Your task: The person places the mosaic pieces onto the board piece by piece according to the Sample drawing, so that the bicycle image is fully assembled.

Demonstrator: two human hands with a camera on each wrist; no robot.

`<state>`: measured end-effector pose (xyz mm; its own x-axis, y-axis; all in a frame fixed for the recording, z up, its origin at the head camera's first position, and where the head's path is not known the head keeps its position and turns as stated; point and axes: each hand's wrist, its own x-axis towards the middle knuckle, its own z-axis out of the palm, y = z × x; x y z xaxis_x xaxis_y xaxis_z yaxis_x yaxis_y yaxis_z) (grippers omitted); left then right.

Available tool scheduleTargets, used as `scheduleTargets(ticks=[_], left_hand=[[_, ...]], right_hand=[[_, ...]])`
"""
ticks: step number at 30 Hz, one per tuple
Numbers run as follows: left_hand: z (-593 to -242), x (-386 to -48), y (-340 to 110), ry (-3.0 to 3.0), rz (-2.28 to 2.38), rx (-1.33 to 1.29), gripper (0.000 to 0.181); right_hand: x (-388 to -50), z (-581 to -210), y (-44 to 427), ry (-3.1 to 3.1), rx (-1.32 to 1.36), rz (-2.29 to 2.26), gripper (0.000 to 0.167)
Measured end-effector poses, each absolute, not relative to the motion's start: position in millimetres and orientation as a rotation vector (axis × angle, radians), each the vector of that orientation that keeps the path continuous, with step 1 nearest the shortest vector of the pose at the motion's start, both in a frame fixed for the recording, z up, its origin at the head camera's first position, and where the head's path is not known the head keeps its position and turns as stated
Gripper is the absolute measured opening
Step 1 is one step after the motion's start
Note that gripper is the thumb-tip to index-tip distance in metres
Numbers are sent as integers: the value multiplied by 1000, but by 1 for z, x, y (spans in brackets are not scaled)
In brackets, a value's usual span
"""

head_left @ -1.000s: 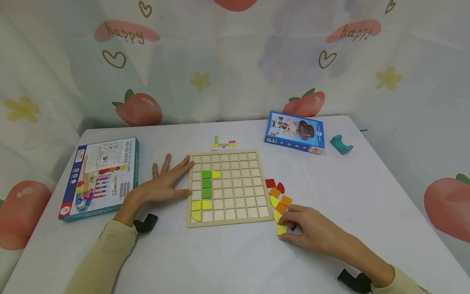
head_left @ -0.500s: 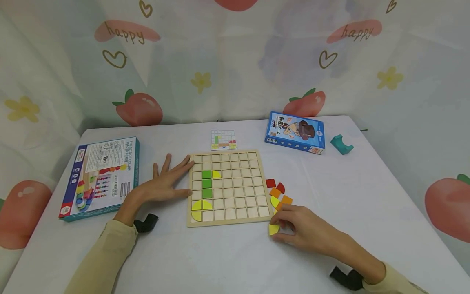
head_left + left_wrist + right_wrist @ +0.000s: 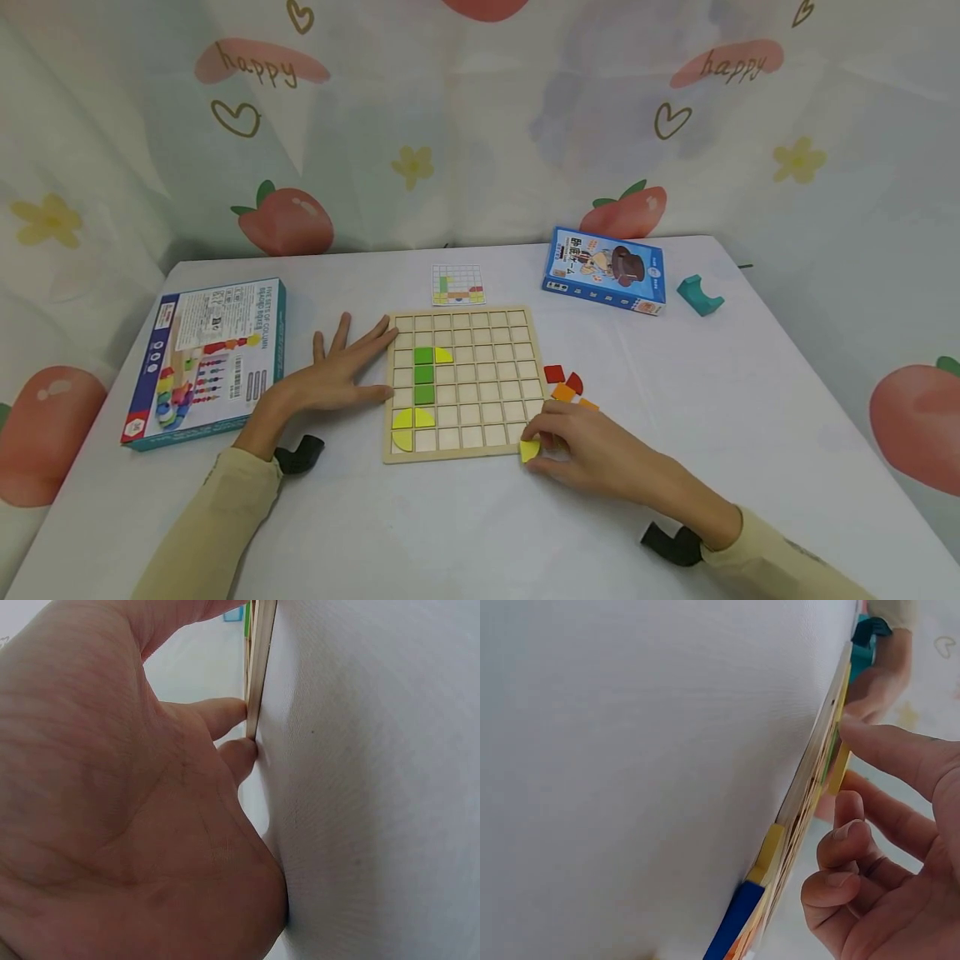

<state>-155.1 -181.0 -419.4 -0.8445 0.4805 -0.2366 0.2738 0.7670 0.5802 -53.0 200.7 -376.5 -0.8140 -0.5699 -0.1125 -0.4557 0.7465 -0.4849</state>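
A wooden grid board (image 3: 480, 372) lies mid-table, with several green squares (image 3: 423, 374) and yellow quarter-circle pieces (image 3: 403, 418) in its cells. My left hand (image 3: 333, 375) rests at the board's left edge, fingers spread and straight; in the left wrist view its fingertips touch the wooden rim (image 3: 261, 675). Between thumb and fingers, my right hand (image 3: 600, 454) pinches a yellow quarter-circle piece (image 3: 529, 451) over the board's front right corner. The right wrist view shows that yellow piece (image 3: 840, 769) held just above the board, its other fingers curled.
Red (image 3: 553, 374) and orange pieces (image 3: 564, 392) lie right of the board, partly behind my right hand; a blue piece (image 3: 733, 919) is there too. A pattern card (image 3: 458, 285), a blue box (image 3: 603, 271), a teal curved block (image 3: 699, 296) and a larger box (image 3: 210, 358) stand around.
My right hand has moved left from the loose pieces to the board's front right corner, carrying the yellow quarter-circle piece. The left hand has stayed in place.
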Motion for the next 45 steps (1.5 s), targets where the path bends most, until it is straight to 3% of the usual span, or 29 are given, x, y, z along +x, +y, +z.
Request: scheduleTargets(ticks=[45], left_hand=[[-419, -156, -181, 2595, 733, 568, 94]], right_hand=[[-77, -383, 94, 2690, -959, -641, 26]])
